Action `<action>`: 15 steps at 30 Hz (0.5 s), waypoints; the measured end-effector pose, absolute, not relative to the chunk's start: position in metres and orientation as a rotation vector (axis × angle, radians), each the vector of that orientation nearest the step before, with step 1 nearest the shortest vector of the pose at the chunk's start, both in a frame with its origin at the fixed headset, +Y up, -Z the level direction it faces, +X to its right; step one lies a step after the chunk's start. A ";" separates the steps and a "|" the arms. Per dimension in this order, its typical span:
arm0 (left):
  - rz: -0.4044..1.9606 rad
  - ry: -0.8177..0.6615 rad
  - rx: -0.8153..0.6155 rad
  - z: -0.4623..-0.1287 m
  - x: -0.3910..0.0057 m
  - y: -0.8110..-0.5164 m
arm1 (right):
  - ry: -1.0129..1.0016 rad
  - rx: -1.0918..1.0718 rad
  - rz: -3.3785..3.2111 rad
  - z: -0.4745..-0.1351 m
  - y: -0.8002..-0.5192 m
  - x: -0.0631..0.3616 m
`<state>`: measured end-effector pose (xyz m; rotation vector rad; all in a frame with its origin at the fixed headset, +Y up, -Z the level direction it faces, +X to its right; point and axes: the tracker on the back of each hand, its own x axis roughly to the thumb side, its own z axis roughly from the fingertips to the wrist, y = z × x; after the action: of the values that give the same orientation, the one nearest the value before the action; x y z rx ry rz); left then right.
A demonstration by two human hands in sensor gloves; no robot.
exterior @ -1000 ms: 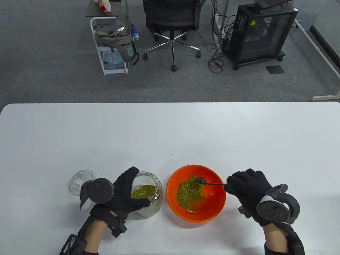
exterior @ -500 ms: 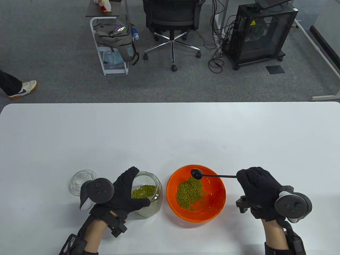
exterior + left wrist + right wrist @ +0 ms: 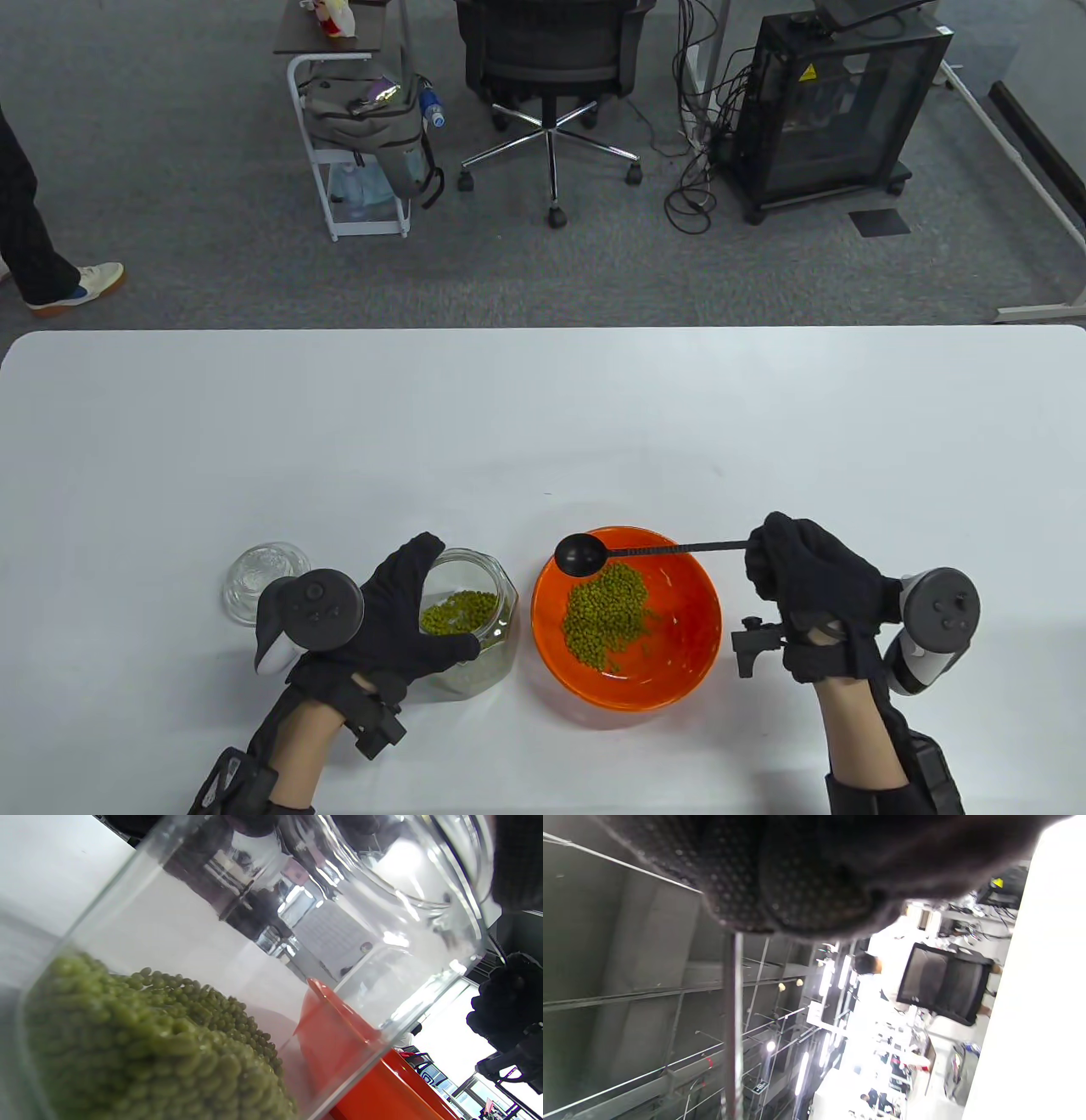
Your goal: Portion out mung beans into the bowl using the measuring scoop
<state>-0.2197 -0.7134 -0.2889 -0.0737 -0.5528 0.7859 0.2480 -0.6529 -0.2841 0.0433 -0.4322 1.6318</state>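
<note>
An orange bowl (image 3: 679,671) with a heap of green mung beans (image 3: 609,611) sits near the table's front edge. Left of it stands a clear glass jar (image 3: 488,671), partly filled with mung beans (image 3: 140,1043); my left hand (image 3: 399,624) grips it around the side. My right hand (image 3: 806,586) pinches the end of a black measuring scoop (image 3: 581,553). The scoop's cup hangs over the bowl's far-left rim, handle running level to the right. In the right wrist view only the handle (image 3: 732,1027) shows below my gloved fingers. The orange bowl (image 3: 365,1077) shows through the jar glass.
The jar's glass lid (image 3: 254,577) lies on the table left of my left hand. Beyond the table's far edge stand an office chair (image 3: 550,59), a cart with a backpack (image 3: 365,119) and a black cabinet (image 3: 827,102). A person's leg (image 3: 34,246) shows at far left.
My right hand turned the scoop upright, lifted it from the bean heap and carried it left to the bowl's far-left rim. My left hand stayed on the jar. A person walked in at far left.
</note>
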 end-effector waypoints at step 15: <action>0.790 -0.553 -0.076 -0.289 -0.220 -0.713 | -0.352 0.227 1.860 -0.304 -0.604 0.150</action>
<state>-0.2197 -0.7132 -0.2889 -0.0755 -0.5534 0.7898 0.1498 -0.6041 -0.3040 0.2268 -0.3521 1.8604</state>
